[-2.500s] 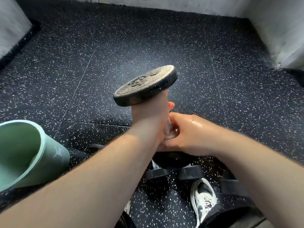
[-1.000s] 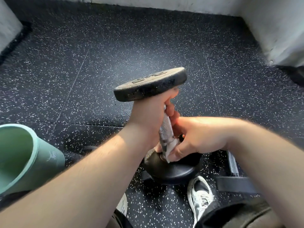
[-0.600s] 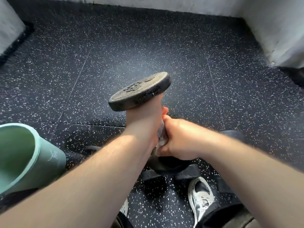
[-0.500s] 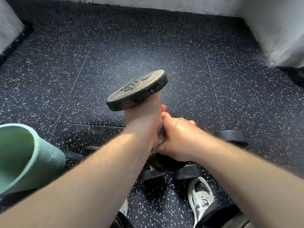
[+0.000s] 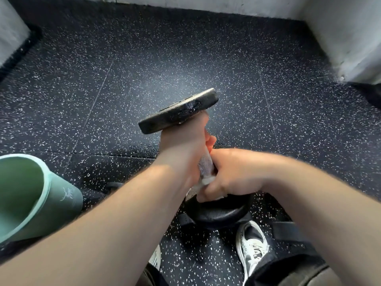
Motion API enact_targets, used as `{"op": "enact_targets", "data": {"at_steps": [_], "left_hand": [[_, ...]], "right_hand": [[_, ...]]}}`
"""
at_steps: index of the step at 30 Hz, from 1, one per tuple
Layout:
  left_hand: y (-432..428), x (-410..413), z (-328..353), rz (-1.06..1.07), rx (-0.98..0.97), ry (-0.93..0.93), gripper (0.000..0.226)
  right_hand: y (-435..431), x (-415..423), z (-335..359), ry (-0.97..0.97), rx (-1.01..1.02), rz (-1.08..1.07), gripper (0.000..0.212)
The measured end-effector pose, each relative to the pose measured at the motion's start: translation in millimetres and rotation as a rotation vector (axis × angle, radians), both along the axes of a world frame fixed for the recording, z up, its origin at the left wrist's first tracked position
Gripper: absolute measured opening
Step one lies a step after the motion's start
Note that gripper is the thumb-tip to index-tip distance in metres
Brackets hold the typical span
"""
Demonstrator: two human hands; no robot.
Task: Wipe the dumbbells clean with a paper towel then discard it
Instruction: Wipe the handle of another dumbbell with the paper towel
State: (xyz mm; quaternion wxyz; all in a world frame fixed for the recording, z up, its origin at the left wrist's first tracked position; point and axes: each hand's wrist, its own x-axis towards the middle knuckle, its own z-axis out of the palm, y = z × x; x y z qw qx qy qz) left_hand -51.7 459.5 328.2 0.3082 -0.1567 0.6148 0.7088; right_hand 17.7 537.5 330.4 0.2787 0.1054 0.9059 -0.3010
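Dumbbell [image 5: 179, 112] upright mid-scene, over floor [image 5: 185, 58]. Left hand [image 5: 183, 145] wrapped round knurled handle [image 5: 204, 162]; right hand [image 5: 233, 172] clamps paper towel [image 5: 207, 180] lower down. Looks heavy, rigid: grip handle, not plates.

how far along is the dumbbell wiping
Nothing looks plainly finished. In hand: the left hand holds a dumbbell while the right hand grips a paper towel round its handle. Left: another dumbbell on the floor, then discarding the towel.

Speckled rubber floor [image 5: 185, 58] under green bin [image 5: 68, 201], shoe [image 5: 250, 244], seemingly dumbbells [image 5: 286, 232]
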Motion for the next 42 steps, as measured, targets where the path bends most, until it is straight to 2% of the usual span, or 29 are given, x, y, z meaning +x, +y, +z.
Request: {"op": "enact_targets", "data": {"at_steps": [6,9,12,15,17,21,24,27,32,35,37,42], "left_hand": [[-1.0,2.2,0.0,-0.105,0.005,0.013,0.034],[0.5,1.5,2.2,-0.092,0.013,0.012,0.033],[2.1,2.6,1.9,-0.05,0.022,0.023,0.031],[2.7,2.2,-0.5,-0.016,0.018,0.051,0.026],[3.2,1.6,-1.8,-0.013,0.006,0.065,0.025],[3.3,2.4,-0.5,-0.033,0.0,0.088,0.026],[3.2,3.6,0.7,-0.039,-0.016,0.091,0.029],[3.3,3.0,1.3,-0.051,-0.018,0.098,0.03],[-0.3,0.9,-1.8,-0.084,-0.022,0.111,0.029],[-1.6,0.3,-1.3,-0.084,0.032,0.032,0.03],[-1.5,1.7,1.2,-0.107,0.077,-0.024,0.032],[-2.1,2.4,3.7,-0.134,0.143,-0.02,0.031]], "right_hand": [[6.0,3.7,0.0,-0.089,-0.053,0.001,0.039],[1.1,3.8,-2.9,-0.031,0.01,-0.035,0.043],[-7.4,4.4,-6.1,0.038,0.101,-0.117,0.033],[-18.3,4.2,-10.3,0.115,0.24,-0.2,0.032],[-20.5,3.1,-11.9,0.156,0.26,-0.226,0.032],[-13.1,3.8,-9.5,0.183,0.094,-0.307,0.027],[-9.0,4.1,-8.7,0.193,0.053,-0.331,0.029],[-2.9,3.4,-5.2,0.167,0.017,-0.282,0.035],[9.5,3.9,1.7,0.064,-0.011,-0.086,0.049],[17.6,3.7,-5.2,-0.007,-0.173,-0.043,0.059],[26.2,5.0,-8.9,-0.045,-0.303,-0.032,0.054],[36.8,9.4,-7.8,-0.066,-0.397,-0.061,0.052]]}}
